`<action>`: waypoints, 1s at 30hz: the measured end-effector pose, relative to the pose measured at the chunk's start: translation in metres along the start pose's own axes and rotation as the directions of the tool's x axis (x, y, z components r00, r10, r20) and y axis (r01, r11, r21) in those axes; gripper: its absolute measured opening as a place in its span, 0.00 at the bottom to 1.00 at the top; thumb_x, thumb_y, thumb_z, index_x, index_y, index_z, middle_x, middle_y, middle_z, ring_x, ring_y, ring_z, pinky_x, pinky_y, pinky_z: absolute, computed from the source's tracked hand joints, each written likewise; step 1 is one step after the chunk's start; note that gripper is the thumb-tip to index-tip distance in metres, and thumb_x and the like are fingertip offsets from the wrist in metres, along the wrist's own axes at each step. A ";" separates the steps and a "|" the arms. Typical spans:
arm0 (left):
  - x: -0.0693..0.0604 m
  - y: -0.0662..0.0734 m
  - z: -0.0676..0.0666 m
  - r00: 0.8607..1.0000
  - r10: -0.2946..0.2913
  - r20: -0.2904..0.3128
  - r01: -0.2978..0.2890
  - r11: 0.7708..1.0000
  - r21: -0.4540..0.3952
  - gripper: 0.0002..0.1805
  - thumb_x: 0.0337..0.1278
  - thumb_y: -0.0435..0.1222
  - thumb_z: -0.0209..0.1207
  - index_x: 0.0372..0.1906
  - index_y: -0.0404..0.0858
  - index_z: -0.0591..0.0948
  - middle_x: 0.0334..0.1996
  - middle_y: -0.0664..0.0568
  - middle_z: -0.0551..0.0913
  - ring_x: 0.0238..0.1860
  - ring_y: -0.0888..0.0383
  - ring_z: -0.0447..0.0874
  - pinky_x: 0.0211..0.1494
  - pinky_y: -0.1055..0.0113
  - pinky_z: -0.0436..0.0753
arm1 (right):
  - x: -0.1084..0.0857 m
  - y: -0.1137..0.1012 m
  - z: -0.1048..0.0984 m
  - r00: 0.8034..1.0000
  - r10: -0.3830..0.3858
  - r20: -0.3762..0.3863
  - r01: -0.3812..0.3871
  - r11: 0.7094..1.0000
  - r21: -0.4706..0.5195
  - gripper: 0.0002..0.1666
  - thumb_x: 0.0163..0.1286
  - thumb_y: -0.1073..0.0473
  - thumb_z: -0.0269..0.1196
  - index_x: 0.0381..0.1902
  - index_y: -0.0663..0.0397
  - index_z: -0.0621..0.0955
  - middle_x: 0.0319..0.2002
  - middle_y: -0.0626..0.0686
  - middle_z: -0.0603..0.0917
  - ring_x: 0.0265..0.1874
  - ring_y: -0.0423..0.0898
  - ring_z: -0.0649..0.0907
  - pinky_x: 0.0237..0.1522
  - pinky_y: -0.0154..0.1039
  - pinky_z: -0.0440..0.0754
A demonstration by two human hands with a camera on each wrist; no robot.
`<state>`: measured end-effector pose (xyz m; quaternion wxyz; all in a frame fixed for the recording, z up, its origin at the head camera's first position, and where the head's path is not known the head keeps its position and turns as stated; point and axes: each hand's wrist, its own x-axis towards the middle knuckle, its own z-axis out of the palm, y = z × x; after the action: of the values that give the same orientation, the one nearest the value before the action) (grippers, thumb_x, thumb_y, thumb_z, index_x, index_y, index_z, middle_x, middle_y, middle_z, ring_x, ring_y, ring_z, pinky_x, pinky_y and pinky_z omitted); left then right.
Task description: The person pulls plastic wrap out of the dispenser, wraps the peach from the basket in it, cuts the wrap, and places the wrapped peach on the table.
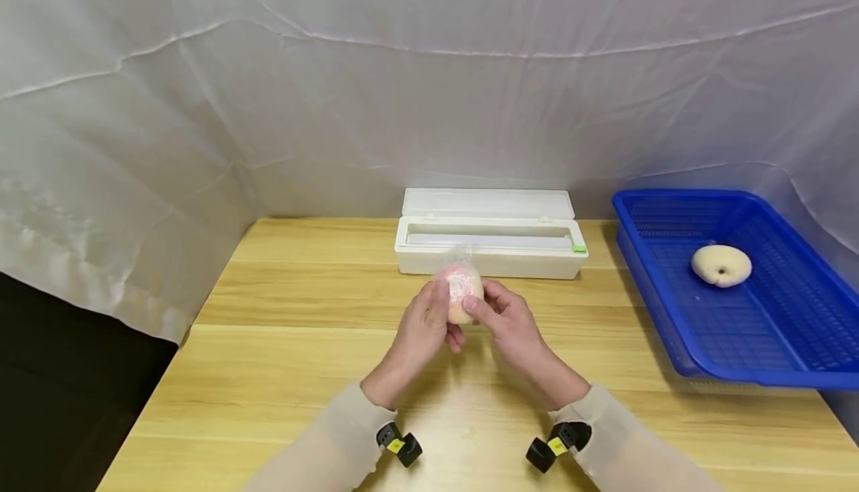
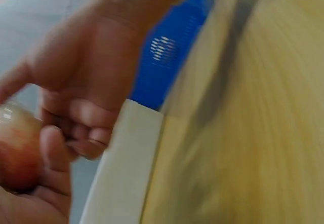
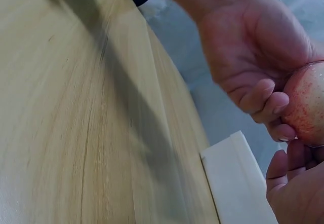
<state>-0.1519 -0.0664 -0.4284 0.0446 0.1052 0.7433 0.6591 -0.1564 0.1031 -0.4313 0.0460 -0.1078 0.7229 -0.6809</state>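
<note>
A grey fabric sheet (image 1: 429, 119) is hung behind the wood-grain worktop (image 1: 288, 380), probably as a plain screen. The blue mesh-sided plastic basket (image 1: 758, 328) is set on the right, apparently so that fruit can be stored within reach without crowding the middle; its far right side is cut off by the frame edge. At the back, the white cling-film dispenser (image 1: 496, 263) is stood with its lid raised, presumably to give access to the pale roll inside, of which only a strip can be seen.

In front of it, a peach is grasped between the left hand (image 1: 423, 317) and the right hand (image 1: 513, 324), above the worktop. Both thumbs are laid against its near face, with fingers curled behind, probably so that the wrapping is kept tight; some fingertips are hidden by the fruit. A flat peach (image 1: 721, 265) is rested in the basket, dimple showing.

The held peach (image 1: 461, 309), blushed red, is cut off by the edge of both wrist views, and the left one is blurred. Clear film (image 1: 458, 256) is bunched over it and stands up above; its edges can hardly be traced. The smallest item, a green tab (image 1: 579, 249), is seen at the dispenser's right end.
</note>
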 end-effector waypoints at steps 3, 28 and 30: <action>0.000 -0.005 0.001 0.998 0.040 -0.045 -0.042 0.998 -0.048 0.45 0.81 0.64 0.20 0.56 0.34 0.79 0.20 0.49 0.82 0.15 0.58 0.79 0.21 0.48 0.86 | -0.001 -0.002 0.003 0.999 -0.040 0.017 0.040 0.999 0.022 0.22 0.79 0.62 0.62 0.64 0.69 0.79 0.42 0.44 0.85 0.40 0.39 0.81 0.46 0.32 0.82; 0.006 0.001 0.003 0.998 -0.029 0.051 0.031 0.999 -0.042 0.31 0.87 0.55 0.34 0.58 0.33 0.76 0.27 0.46 0.82 0.20 0.56 0.80 0.26 0.55 0.87 | -0.001 -0.005 0.019 0.997 0.044 -0.059 -0.032 0.981 0.193 0.19 0.86 0.49 0.48 0.59 0.55 0.76 0.29 0.58 0.86 0.18 0.54 0.82 0.32 0.41 0.82; 0.006 0.003 0.004 0.998 -0.025 0.063 0.028 0.998 -0.047 0.31 0.87 0.55 0.34 0.58 0.34 0.76 0.28 0.46 0.83 0.20 0.55 0.81 0.26 0.54 0.87 | 0.000 -0.006 0.020 0.993 0.053 -0.105 -0.034 0.985 0.171 0.20 0.87 0.47 0.47 0.55 0.56 0.76 0.25 0.55 0.85 0.17 0.54 0.81 0.34 0.40 0.82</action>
<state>-0.1562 -0.0612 -0.4253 0.0788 0.1147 0.7268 0.6726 -0.1511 0.0836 -0.4270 0.0303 -0.0503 0.6663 -0.7434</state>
